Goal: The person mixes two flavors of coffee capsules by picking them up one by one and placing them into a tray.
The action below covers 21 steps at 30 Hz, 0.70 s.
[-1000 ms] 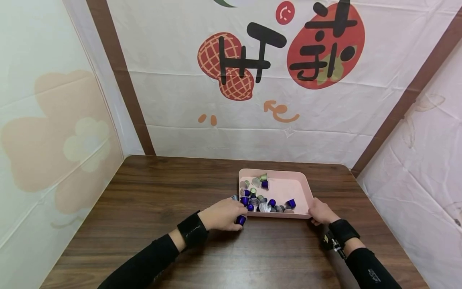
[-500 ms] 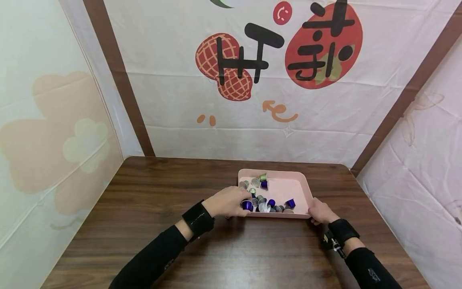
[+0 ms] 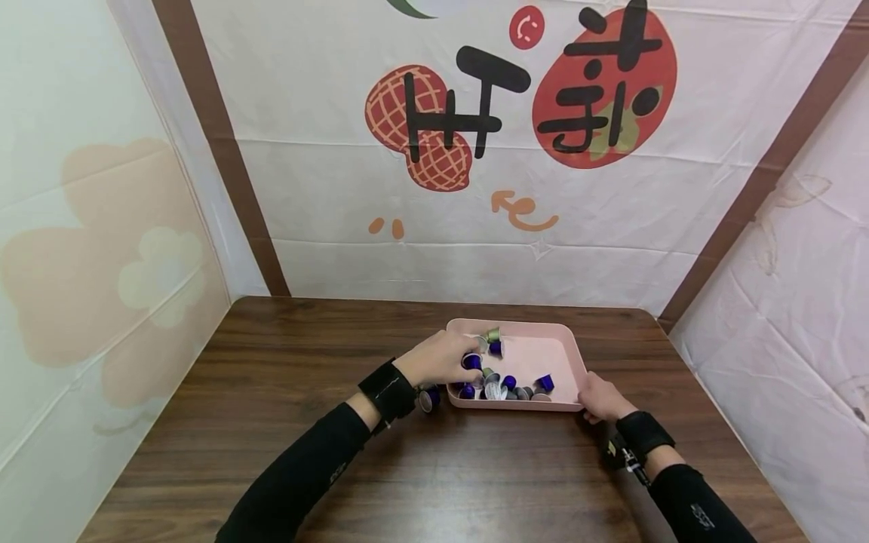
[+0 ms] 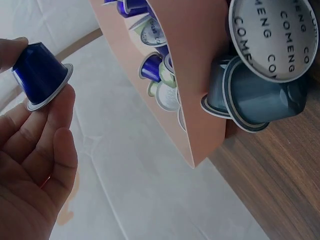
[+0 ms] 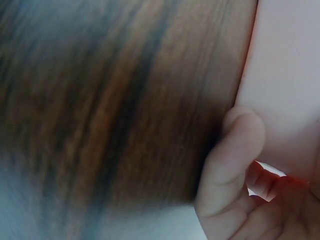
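Between thumb and fingertips my left hand (image 3: 440,359) pinches a blue coffee capsule (image 4: 39,74), held above the left side of a pink tray (image 3: 543,351). In the left wrist view the capsule's silver rim faces downward. My right hand (image 3: 603,397) grips the tray's front right corner, its thumb (image 5: 244,131) against the outer wall in the right wrist view. Inside the tray lie several blue, grey and green capsules, mostly along the left and front, such as a blue capsule (image 3: 545,383). The left hand hides part of the tray's left side.
Outside the tray's left wall, several capsules rest on the brown wooden table (image 3: 326,354), among them a dark grey capsule (image 4: 265,92) and one with a printed lid (image 4: 275,37). A printed cloth (image 3: 407,264) hangs behind the table.
My left hand has risen from beside the tray's front left corner and moved farther back over its left side, carrying the blue capsule. The right hand has stayed at its corner.
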Motion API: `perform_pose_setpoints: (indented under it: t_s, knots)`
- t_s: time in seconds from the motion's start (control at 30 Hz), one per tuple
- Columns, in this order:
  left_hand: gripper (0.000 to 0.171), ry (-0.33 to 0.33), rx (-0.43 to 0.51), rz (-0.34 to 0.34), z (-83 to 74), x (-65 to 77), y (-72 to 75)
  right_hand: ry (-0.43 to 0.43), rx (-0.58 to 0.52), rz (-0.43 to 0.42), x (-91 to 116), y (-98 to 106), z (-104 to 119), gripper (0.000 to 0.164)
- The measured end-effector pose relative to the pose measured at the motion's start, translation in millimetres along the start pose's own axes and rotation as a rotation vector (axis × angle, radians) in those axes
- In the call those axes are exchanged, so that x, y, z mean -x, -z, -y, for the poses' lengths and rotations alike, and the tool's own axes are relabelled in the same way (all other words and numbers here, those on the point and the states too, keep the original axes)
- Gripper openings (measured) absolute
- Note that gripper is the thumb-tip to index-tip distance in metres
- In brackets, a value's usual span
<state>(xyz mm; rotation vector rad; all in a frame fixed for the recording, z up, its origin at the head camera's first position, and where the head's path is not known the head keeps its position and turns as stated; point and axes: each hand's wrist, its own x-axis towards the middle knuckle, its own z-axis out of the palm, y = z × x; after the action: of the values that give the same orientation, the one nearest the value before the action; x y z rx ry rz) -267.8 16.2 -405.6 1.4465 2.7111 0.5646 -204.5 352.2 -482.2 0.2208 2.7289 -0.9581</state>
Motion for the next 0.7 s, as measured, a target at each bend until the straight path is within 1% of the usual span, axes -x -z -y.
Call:
perform_pose_setpoints:
  t_s: [0.03, 0.07, 0.2, 0.27, 0.33, 0.53, 0.63, 0.7]
  knots:
    - [0.019, -0.001, 0.0, -0.005, 1.7, -2.0, -0.9, -0.002, 0.0, 0.003, 0, 0, 0, 0.037]
    - [0.024, -0.001, 0.0, -0.012, 3.1, -4.4, -1.4, -0.006, 0.001, 0.005, -1, 0, 1, 0.037]
    - [0.057, 0.03, 0.008, -0.024, 8.1, -13.9, -2.1, -0.008, 0.012, 0.005, -3, 1, 1, 0.036]
    - [0.071, 0.055, 0.035, -0.019, 9.7, -18.7, -2.0, -0.006, 0.018, 0.0, -3, 1, 0, 0.035]
    - [0.071, 0.074, 0.052, -0.001, 10.9, -23.2, -2.5, -0.001, 0.019, -0.003, -4, 1, -1, 0.035]
    - [0.068, 0.126, 0.04, 0.055, 9.8, -36.4, -5.8, 0.019, 0.008, -0.013, -2, 0, -1, 0.034]
    - [0.067, 0.144, 0.006, 0.069, 7.7, -43.7, -8.4, 0.02, 0.013, -0.015, -2, 0, -1, 0.034]
    - [0.06, 0.144, -0.046, 0.075, 6.6, -48.6, -10.7, 0.016, 0.017, -0.012, -2, 0, -1, 0.035]
